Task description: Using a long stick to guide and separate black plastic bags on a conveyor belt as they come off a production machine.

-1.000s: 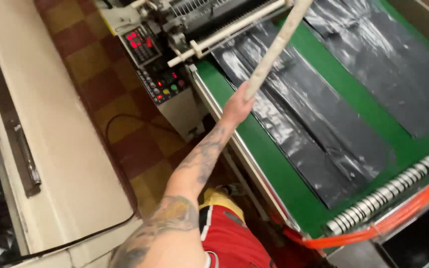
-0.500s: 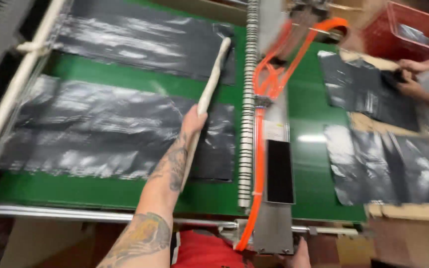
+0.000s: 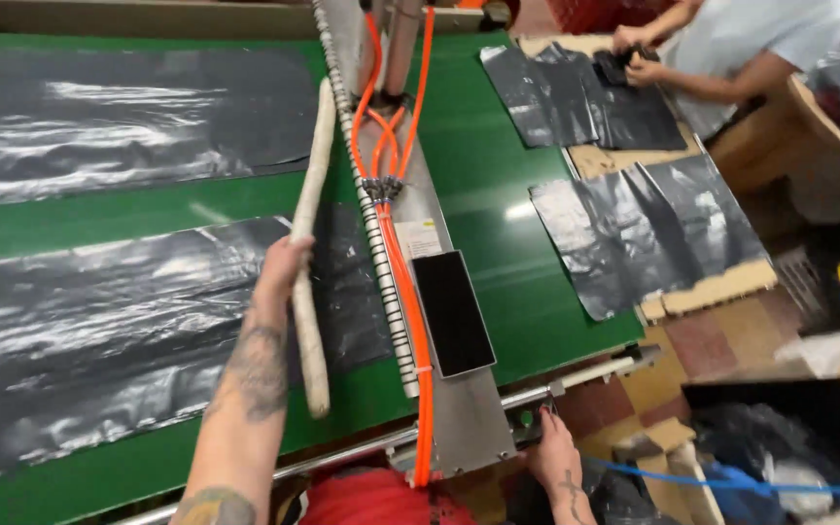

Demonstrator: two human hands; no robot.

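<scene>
Left hand point(image 3: 282, 272) closed around long pale wooden stick point(image 3: 309, 243) laid over near black plastic sheet point(image 3: 128, 331) on green conveyor belt point(image 3: 483, 165); right hand point(image 3: 554, 455) grips near metal rail point(image 3: 576, 381); cut sheets point(image 3: 644, 233) lie stacked right, more film awaits left.

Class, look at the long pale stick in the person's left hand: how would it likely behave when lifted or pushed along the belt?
The stick probably stays stiff: it runs nearly straight beyond both sides of the left hand. It seems light, since one hand holds it. Being round, it might roll if laid on the green belt, and should slide easily over the glossy black plastic sheet.
</scene>
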